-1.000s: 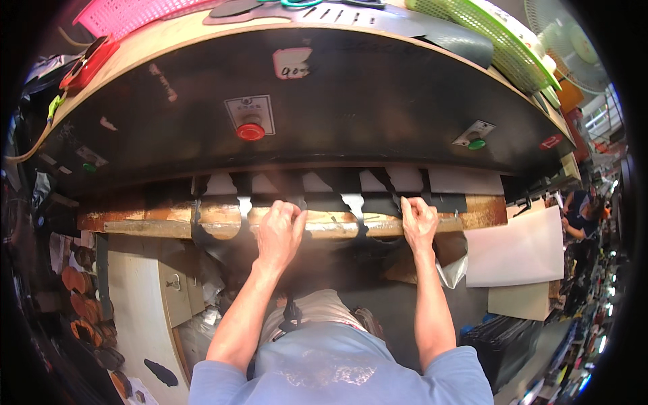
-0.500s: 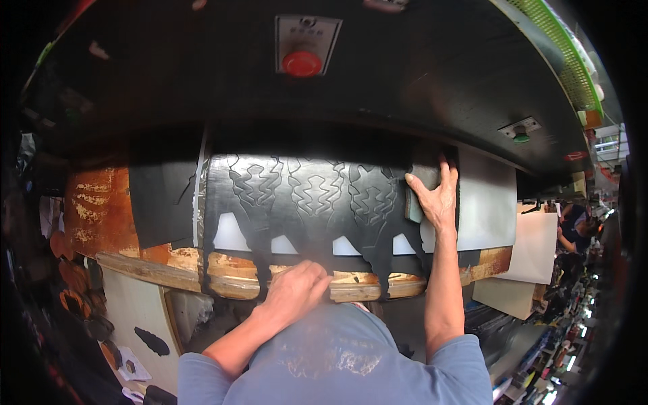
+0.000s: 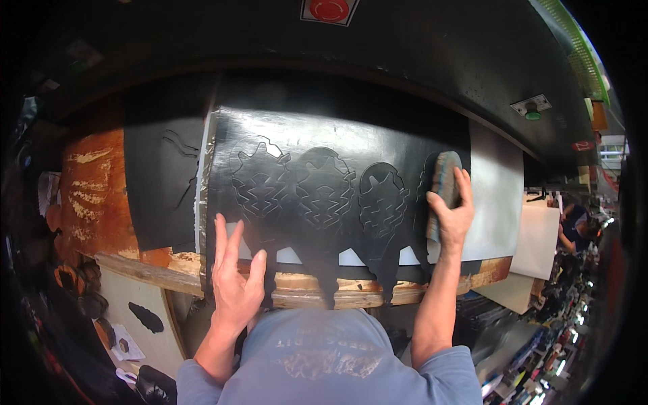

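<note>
A black sheet [image 3: 324, 128], perhaps rubber or leather, lies across the work surface with several sole-shaped outlines cut into it. Ragged strips of it hang over the front wooden edge. In my right hand [image 3: 453, 214] is a long, rounded, grey-and-teal block that looks like a sole-shaped cutting die [image 3: 444, 177]; my thumb and fingers grip its sides. The die rests at the right end of the black sheet, beside the last outline. My left hand [image 3: 237, 280] is open, fingers spread, at the sheet's front left corner, holding nothing.
Above the sheet looms a dark machine head [image 3: 405, 67] with a red button [image 3: 329, 9] and a green button [image 3: 532, 113]. A white board [image 3: 496, 175] extends to the right. A worn wooden rail [image 3: 148, 272] borders the front. A person [image 3: 576, 229] is far right.
My left hand has gone from the front edge to the left and opened over the sheet's corner. The cutting die now shows more fully in my right hand. The view has shifted.
</note>
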{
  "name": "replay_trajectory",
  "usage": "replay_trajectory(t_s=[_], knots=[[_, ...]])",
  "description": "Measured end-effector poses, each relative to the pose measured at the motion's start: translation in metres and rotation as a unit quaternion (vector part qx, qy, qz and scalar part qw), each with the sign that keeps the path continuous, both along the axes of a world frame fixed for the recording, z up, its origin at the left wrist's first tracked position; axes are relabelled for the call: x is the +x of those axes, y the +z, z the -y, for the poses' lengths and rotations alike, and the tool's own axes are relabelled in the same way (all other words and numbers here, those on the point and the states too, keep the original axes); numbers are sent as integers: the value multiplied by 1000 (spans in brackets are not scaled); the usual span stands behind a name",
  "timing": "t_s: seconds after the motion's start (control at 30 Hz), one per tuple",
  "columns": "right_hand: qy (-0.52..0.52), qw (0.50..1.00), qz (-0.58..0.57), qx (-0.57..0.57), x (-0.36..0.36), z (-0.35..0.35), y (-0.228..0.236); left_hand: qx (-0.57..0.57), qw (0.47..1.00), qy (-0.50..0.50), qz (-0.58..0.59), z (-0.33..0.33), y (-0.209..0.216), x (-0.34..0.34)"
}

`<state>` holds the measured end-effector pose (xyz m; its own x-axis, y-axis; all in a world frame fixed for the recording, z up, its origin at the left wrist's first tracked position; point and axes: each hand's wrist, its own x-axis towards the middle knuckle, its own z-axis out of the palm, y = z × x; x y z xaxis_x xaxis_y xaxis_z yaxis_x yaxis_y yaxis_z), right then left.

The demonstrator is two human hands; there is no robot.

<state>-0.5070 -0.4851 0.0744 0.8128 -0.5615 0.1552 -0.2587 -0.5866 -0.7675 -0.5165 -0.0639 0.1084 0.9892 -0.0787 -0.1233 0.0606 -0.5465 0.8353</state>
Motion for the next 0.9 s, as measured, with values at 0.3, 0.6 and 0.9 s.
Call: replay_trajectory(t_s=[0.3,0.6,0.9], knots=[[-71,965,-93,-237,-69,43,7,-339,914,164,-151,-7,10,-17],[458,874,138,-81,24,-171,29,-380,908,91,-148,-5,-10,-6],[494,863,102,-15,52,-209,-5,-447,873,68,-182,-8,-27,-8]])
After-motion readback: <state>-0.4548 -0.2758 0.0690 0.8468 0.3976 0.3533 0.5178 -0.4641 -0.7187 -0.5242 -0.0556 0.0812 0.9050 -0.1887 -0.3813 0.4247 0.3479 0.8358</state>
